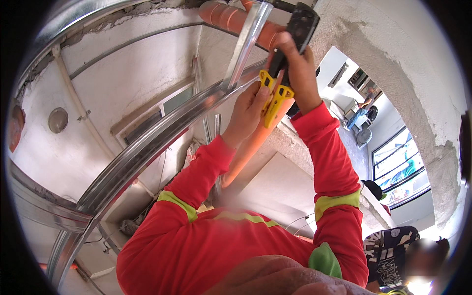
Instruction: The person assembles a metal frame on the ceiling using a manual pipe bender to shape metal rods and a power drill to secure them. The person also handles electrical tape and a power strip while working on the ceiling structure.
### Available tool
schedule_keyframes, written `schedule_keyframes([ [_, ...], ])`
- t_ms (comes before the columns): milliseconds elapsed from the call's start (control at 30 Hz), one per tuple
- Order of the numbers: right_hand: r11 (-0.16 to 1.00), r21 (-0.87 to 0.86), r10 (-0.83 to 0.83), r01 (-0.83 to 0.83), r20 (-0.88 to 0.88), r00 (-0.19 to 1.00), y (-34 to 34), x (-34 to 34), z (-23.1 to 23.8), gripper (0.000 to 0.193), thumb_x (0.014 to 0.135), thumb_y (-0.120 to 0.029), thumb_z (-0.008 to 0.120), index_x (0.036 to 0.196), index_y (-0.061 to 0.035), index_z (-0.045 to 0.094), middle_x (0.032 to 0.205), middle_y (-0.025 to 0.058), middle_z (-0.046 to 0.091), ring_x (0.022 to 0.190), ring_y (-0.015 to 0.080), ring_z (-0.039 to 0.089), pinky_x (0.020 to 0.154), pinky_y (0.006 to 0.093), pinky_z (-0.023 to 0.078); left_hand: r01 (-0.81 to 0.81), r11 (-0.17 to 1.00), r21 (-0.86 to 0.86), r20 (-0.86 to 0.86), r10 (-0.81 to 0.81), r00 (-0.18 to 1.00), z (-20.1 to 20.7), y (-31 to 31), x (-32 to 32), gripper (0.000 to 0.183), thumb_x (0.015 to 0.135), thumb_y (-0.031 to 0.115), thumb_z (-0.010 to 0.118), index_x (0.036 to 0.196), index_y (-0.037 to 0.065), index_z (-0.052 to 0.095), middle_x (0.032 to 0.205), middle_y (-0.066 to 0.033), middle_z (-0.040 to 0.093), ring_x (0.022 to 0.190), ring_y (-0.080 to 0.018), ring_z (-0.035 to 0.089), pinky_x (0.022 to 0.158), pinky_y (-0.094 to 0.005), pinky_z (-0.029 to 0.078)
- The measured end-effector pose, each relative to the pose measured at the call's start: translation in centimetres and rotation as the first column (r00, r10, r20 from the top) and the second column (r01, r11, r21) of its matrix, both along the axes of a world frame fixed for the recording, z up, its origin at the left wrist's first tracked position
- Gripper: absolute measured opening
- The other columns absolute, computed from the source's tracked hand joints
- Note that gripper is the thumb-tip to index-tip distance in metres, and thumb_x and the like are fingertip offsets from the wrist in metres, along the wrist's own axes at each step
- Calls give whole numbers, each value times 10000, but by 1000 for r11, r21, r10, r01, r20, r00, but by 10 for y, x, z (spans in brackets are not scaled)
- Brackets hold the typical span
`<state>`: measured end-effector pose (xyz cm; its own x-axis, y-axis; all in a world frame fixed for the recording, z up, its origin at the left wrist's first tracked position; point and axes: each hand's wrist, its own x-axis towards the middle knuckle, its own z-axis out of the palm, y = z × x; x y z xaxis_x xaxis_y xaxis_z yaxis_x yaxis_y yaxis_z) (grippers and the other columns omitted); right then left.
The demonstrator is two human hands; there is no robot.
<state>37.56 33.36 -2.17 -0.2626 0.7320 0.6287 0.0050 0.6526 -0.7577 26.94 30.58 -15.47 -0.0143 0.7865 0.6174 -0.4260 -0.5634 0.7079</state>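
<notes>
Raised in front of me is a black and yellow tool [301,28]; its exact kind I cannot make out. My right hand [301,73] is closed round its black body, thumb pointing up. My left hand [250,108] pinches the yellow part [278,102] at its lower end, thumb against it. Just left of the tool runs a shiny metal channel [196,115], with a short upright metal stud [248,42] meeting it near my left fingertips. Whether the tool touches the metal cannot be told.
Orange pipes [223,17] run behind the framing, one sloping down [253,147] behind my left hand. A plastered wall with an arched opening [393,73] stands at right. Another person [393,253] is at the lower right; others are beyond the opening. A round wall fitting [58,120] sits at left.
</notes>
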Motion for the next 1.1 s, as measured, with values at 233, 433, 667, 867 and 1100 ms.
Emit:
schedule_keyframes([
  [233,951,62,-306,304,344,888,-74,37,-61,553,958,-92,700,1442,11,453,1134,75,604,1036,122,604,808,258,543,-82,995,-52,10,82,997,2,-6,3,400,1108,404,431,1143,37,584,872,3,567,741,-73,545,637,-250,464],
  [433,995,-8,-92,99,302,949,-117,95,8,449,970,-37,605,1411,9,537,1103,44,636,963,88,589,833,259,500,48,999,-17,85,-47,995,4,-15,-4,435,1100,443,424,1093,41,590,823,-22,566,694,-112,541,612,-268,459],
  [667,889,-189,428,-417,20,903,-38,68,-51,614,986,-179,653,1515,-2,397,1333,116,620,1129,184,588,983,320,454,-160,987,-32,-120,156,981,1,-27,8,547,1022,477,587,1295,11,501,1025,-62,603,893,-151,588,831,-310,488],
  [867,722,-156,670,-674,-89,737,-20,41,-55,1075,871,-460,750,1605,22,131,1459,242,500,1326,317,524,1156,434,338,-530,719,449,-344,687,640,-6,-47,11,1432,643,655,884,1536,-135,90,1487,-328,315,1412,-446,370,1135,-484,357],
  [1100,840,-154,509,-521,-109,854,-10,23,-70,986,806,-544,734,1509,34,356,1288,188,612,1225,278,586,1086,411,405,-558,684,470,-354,726,590,-10,-48,11,1131,819,392,793,1534,-124,85,1410,-365,365,1265,-516,449,1068,-516,391],
])
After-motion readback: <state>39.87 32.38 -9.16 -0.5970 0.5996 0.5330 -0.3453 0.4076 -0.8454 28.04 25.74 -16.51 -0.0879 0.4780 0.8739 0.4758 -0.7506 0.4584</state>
